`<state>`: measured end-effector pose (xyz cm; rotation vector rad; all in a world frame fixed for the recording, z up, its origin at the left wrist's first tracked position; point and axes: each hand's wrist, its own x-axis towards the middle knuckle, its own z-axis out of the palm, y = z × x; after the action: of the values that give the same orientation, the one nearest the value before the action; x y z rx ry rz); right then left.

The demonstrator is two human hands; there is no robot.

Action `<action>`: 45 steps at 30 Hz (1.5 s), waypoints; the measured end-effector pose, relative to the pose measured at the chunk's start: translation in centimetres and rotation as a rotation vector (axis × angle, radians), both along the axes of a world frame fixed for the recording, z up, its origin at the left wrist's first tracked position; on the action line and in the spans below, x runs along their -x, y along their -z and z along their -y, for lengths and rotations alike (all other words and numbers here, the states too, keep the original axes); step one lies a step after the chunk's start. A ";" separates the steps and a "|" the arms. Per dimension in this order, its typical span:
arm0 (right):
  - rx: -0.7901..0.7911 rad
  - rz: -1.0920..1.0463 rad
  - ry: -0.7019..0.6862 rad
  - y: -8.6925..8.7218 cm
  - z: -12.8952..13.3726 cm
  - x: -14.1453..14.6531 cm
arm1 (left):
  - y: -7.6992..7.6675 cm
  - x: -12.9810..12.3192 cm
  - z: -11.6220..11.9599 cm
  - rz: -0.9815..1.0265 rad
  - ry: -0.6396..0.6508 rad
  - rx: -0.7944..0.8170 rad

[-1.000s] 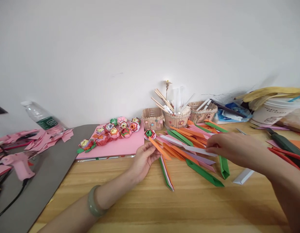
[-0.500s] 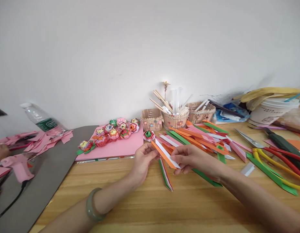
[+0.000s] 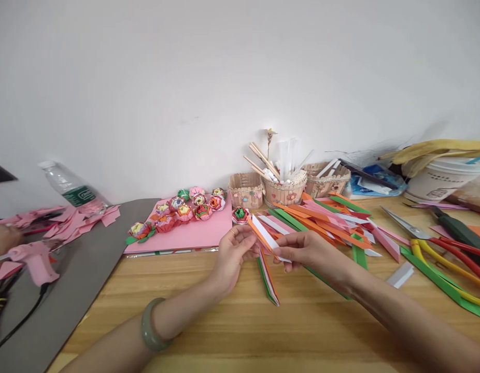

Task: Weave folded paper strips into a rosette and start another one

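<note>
Between my two hands is a folded orange-and-white paper strip (image 3: 265, 236), held slanting above the table. My left hand (image 3: 237, 255) pinches its upper left end, a ring on one finger and a green bangle on the wrist. At its lower right end, the fingers of my right hand (image 3: 300, 249) are closed on the strip. Just below lies a small stack of folded strips (image 3: 268, 282) in green, white and orange, its top partly hidden by my hands. A pile of coloured paper strips (image 3: 321, 217) spreads behind my right hand.
Paper flowers (image 3: 183, 212) sit on pink sheets (image 3: 209, 235). Small wooden baskets (image 3: 245, 191) line the wall. Scissors (image 3: 419, 235) and a lidded cup (image 3: 438, 178) are at right. At left are a pink glue gun (image 3: 36, 261), a bottle (image 3: 71, 189) and another person's hand (image 3: 4, 241).
My right hand has shifted slightly along the strip, and the strip shows more of its white face. The whole view has moved a little, so things appear slightly further right.
</note>
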<state>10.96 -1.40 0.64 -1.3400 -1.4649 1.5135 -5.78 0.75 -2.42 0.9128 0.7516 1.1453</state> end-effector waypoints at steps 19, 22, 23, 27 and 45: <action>-0.267 0.126 -0.176 1.1 0.5 0.7 | 0.2 0.0 -0.2 -0.038 0.006 0.044; -0.294 0.141 -0.180 0.9 0.6 0.7 | 0.3 0.1 -0.2 -0.036 0.031 0.048; -0.299 0.146 -0.185 0.9 0.5 0.7 | 0.4 0.0 -0.3 -0.035 0.034 0.048; -0.299 0.168 -0.187 1.2 0.5 0.7 | 0.4 0.0 -0.2 -0.034 0.045 0.040; -0.312 0.242 -0.148 0.8 0.5 0.2 | -0.2 0.0 0.3 -0.067 0.096 -0.016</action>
<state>10.80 -1.91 -0.17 -1.2789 -1.9009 1.1756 -5.79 0.49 -2.25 0.9938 0.7459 1.0422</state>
